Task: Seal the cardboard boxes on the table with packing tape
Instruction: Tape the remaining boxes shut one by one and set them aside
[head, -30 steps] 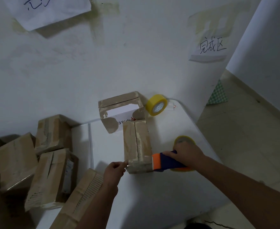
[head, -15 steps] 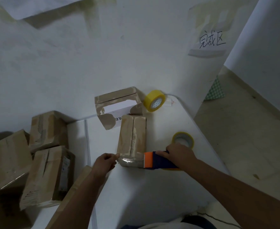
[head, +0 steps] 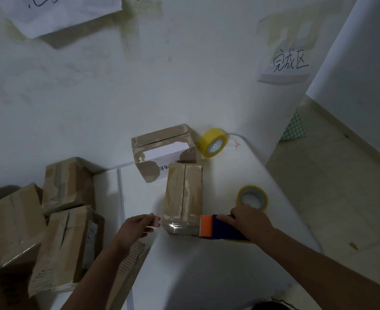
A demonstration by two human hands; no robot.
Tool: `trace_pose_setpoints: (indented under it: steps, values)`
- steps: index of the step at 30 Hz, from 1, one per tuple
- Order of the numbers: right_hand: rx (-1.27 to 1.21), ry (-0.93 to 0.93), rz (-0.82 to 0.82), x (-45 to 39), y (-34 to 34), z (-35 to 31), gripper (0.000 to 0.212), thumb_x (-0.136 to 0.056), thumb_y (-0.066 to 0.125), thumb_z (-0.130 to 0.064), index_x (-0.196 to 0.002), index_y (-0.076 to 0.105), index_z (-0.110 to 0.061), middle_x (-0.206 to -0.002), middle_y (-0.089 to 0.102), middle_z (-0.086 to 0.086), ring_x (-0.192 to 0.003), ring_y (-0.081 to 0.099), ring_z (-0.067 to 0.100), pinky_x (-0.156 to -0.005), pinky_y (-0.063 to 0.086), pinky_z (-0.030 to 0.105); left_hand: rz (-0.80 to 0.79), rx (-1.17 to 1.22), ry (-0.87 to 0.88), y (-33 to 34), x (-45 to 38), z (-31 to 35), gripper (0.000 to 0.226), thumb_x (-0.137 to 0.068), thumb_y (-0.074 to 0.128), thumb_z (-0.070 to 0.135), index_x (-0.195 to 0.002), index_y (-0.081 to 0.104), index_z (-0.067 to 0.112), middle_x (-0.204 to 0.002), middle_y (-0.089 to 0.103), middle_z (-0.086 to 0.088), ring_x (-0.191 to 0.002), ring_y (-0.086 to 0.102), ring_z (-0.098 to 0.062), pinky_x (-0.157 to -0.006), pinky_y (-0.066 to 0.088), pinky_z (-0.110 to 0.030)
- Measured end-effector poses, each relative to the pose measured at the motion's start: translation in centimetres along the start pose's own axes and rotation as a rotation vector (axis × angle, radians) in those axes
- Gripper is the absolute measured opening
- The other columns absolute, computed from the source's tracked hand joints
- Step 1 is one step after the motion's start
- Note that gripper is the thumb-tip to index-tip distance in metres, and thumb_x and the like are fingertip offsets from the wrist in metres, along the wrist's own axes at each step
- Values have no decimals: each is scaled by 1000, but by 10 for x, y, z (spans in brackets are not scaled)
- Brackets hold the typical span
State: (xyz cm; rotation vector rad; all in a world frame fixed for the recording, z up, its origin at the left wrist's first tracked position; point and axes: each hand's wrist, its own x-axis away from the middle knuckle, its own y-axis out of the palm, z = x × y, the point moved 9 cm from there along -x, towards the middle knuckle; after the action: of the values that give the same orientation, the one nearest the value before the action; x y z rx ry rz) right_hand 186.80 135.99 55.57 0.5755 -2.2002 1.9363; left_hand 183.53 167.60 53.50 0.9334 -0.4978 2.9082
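On a white table point(head: 218, 265), a tape dispenser point(head: 220, 227) is gripped by the right hand point(head: 249, 220) and clear tape is pinched by the left hand point(head: 137, 227), stretched across the near end of a cardboard box point(head: 183, 193). Its top seam appears untaped, and an open box point(head: 162, 148) waits behind, so much sealing seems left.

A handwritten paper sign point(head: 290, 63) hangs on the white wall point(head: 184, 74), another sheet point(head: 56, 12) upper left. A green checked scrap point(head: 294, 128), perhaps cloth, lies on the tiled floor point(head: 341, 186).
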Motion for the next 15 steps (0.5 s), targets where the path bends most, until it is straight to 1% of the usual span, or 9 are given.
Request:
trace_pose_setpoints:
  steps: [3,5,7,8,9,10,11,13,15]
  values:
    - [-10,7,9,1,-1,-1,66,-92,31,-70,-71,56,-12,-59,42,-1,-54,42,11,-56,39,30,-20,-97,-30,-1,-8,3,31,-103,49,32,-104,74,15,-92,77,2,-99,68,-29,-85,50,-35]
    - [-18,11,8,2,-2,-1,66,-92,32,-70,-70,55,-13,-59,43,-2,-55,43,11,-58,40,30,-7,-182,-78,-4,-16,0,31,-104,49,27,-116,69,7,-96,76,-3,-93,69,-28,-81,52,-33]
    - [-28,16,-2,4,-3,-1,64,-92,32,-69,-66,50,-14,-60,42,-1,-53,40,10,-55,38,30,110,-319,-116,-15,-19,2,36,-104,47,22,-133,55,1,-107,73,-15,-92,69,-31,-81,54,-36]
    - [-31,18,-7,5,-4,-1,63,-92,33,-69,-66,49,-14,-60,42,-1,-53,40,10,-54,36,29,197,-484,-77,-21,-17,12,39,-105,45,21,-138,50,1,-113,70,-19,-98,68,-33,-85,54,-39]
    - [-26,17,-7,6,-4,-2,63,-92,32,-68,-67,50,-13,-60,42,-1,-54,42,11,-54,36,30,285,-676,31,-22,-11,30,41,-105,44,20,-142,47,2,-117,68,-21,-103,66,-33,-90,52,-40]
    - [-14,12,-1,6,-5,-3,64,-92,32,-68,-69,51,-12,-60,43,0,-57,45,13,-56,38,30,356,-818,213,-15,-3,52,41,-104,45,16,-143,47,4,-120,67,-20,-106,65,-32,-91,51,-40]
    - [-2,5,5,6,-5,-5,64,-92,31,-69,-70,52,-12,-60,43,0,-60,48,15,-57,40,31,366,-843,426,1,8,74,42,-101,49,11,-143,49,5,-123,66,-19,-109,64,-32,-93,50,-40]
    - [-1,-1,3,7,-3,-6,65,-92,31,-69,-70,52,-12,-60,44,1,-62,51,18,-60,43,32,233,-843,744,44,20,101,51,-91,60,2,-141,52,7,-134,60,-18,-120,58,-35,-101,45,-41]
    - [-24,4,-11,7,-1,-6,63,-92,31,-68,-68,49,-13,-60,44,1,-62,50,18,-59,42,32,64,-961,881,86,9,100,55,-94,56,9,-148,44,11,-151,44,-12,-139,42,-32,-114,30,-42]
